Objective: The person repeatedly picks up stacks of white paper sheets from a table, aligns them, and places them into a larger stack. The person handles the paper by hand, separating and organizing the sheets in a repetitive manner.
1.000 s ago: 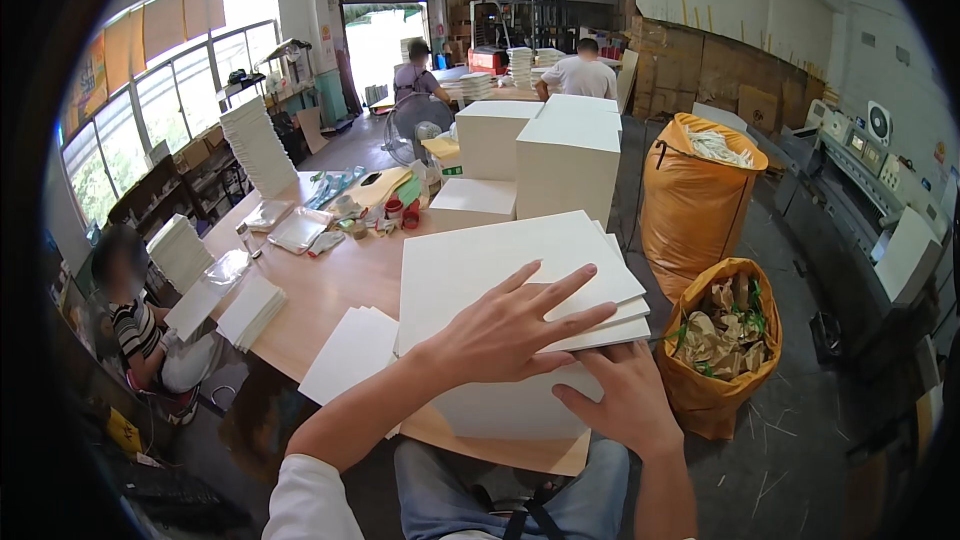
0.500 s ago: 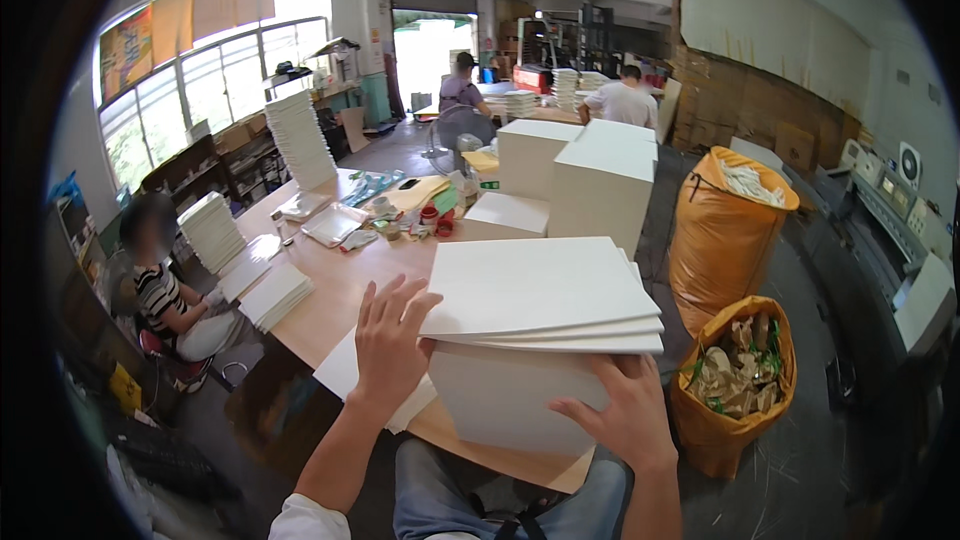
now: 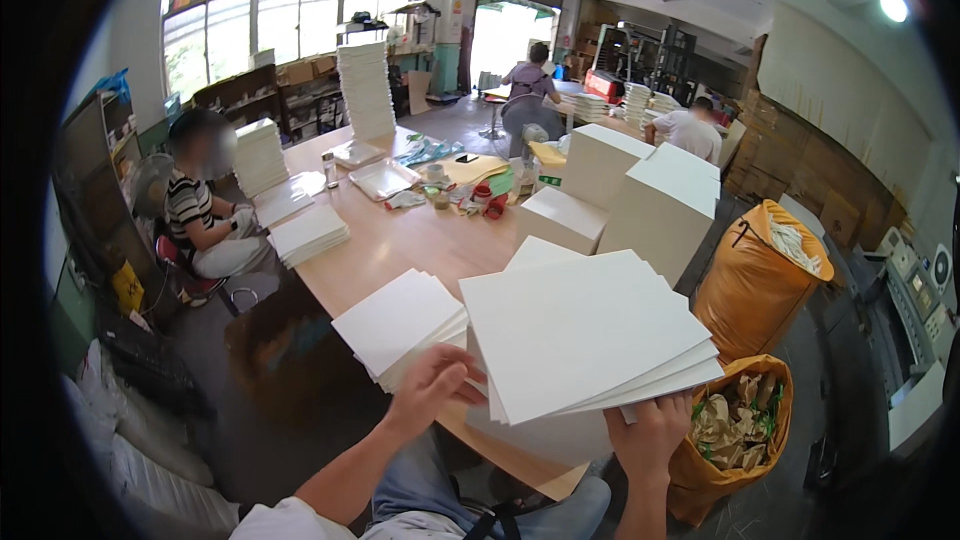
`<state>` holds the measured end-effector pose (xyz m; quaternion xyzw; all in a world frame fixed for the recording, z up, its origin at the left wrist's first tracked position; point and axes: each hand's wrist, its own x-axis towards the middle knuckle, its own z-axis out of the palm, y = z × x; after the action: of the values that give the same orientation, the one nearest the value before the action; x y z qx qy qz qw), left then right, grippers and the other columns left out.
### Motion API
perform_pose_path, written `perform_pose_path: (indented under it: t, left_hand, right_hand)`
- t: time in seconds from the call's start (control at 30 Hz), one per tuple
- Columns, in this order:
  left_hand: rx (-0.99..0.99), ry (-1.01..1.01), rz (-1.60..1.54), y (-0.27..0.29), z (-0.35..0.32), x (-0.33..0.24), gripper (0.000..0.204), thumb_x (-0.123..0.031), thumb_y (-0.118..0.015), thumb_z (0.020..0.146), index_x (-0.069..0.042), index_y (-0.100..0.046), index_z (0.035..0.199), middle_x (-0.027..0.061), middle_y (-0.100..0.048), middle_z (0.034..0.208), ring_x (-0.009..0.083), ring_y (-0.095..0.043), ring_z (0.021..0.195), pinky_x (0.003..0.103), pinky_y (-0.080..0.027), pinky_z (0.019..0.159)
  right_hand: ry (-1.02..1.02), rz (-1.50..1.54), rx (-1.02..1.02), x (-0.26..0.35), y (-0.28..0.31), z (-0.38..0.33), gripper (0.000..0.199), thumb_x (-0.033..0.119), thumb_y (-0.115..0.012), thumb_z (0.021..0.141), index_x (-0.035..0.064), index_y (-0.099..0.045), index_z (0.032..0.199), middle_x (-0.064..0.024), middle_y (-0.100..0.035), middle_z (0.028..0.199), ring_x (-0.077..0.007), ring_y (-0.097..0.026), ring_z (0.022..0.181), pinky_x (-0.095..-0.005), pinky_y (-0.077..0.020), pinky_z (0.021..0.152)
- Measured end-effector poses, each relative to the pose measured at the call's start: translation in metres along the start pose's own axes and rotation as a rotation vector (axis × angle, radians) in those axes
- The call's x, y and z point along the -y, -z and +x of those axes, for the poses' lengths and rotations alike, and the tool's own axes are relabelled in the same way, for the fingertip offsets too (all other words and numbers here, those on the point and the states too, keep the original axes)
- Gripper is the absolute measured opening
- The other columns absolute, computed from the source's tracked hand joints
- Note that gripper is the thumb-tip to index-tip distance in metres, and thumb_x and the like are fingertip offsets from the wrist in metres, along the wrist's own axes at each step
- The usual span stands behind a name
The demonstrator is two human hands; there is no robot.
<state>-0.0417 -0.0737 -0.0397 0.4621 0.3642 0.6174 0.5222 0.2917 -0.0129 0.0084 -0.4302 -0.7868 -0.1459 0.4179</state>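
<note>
In front of me, several white boards (image 3: 585, 330) lie fanned out and turned at an angle on top of a tall white stack (image 3: 545, 437) at the table's near edge. At their lower right edge my right hand (image 3: 650, 435) grips the boards, its fingers partly hidden beneath them. Beside the left edge of the boards is my left hand (image 3: 430, 395), its fingers bent and apart, with nothing seen in it. A lower pile of white boards (image 3: 400, 320) sits just left of the tall stack.
Big white blocks (image 3: 660, 205) stand behind the boards. Tape rolls (image 3: 490, 202) and plastic packs (image 3: 383, 180) lie farther back on the table (image 3: 345, 270). To the right are two orange sacks (image 3: 750, 275). A seated person (image 3: 195, 210) is at the left.
The top boards have turned and spread into a fan. My left hand has come off their top to the left side, and my right hand has shifted along the near edge. The view has swung left.
</note>
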Motion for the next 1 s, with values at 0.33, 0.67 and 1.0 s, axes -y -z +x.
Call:
perform_pose_path:
  t: [0.33, 0.67, 1.0]
  left_hand:
    - [0.010, 0.542, -0.257, -0.056, 0.029, -0.063, 0.050, -0.020, -0.072, 0.106, -0.003, -0.056, 0.151, 0.0105, -0.070, 0.141, 0.0211, -0.069, 0.129, 0.043, -0.058, 0.107]
    - [-0.247, 0.039, -0.364, 0.173, -0.021, -0.030, 0.042, -0.015, -0.070, 0.106, -0.001, -0.061, 0.144, 0.0111, -0.074, 0.136, 0.0232, -0.075, 0.120, 0.041, -0.061, 0.105]
    - [-0.488, 0.077, -0.315, 0.278, 0.001, 0.110, 0.048, -0.018, -0.066, 0.108, -0.004, -0.056, 0.153, 0.0107, -0.068, 0.147, 0.0249, -0.069, 0.131, 0.048, -0.058, 0.109]
  right_hand:
    - [-0.047, -0.087, 0.086, -0.016, -0.008, -0.010, 0.051, 0.034, -0.084, 0.093, -0.0034, -0.075, 0.126, -0.0265, -0.073, 0.127, -0.0532, -0.063, 0.124, -0.0627, -0.0473, 0.107]
    - [-0.030, -0.223, 0.138, -0.007, 0.001, -0.005, 0.058, 0.046, -0.076, 0.103, 0.0070, -0.070, 0.145, -0.0198, -0.065, 0.154, -0.0422, -0.058, 0.144, -0.0593, -0.0417, 0.121]
    - [-0.040, -0.250, 0.168, -0.010, 0.003, -0.004, 0.060, 0.050, -0.071, 0.106, 0.0055, -0.068, 0.146, -0.0161, -0.065, 0.155, -0.0412, -0.056, 0.147, -0.0576, -0.0417, 0.124]
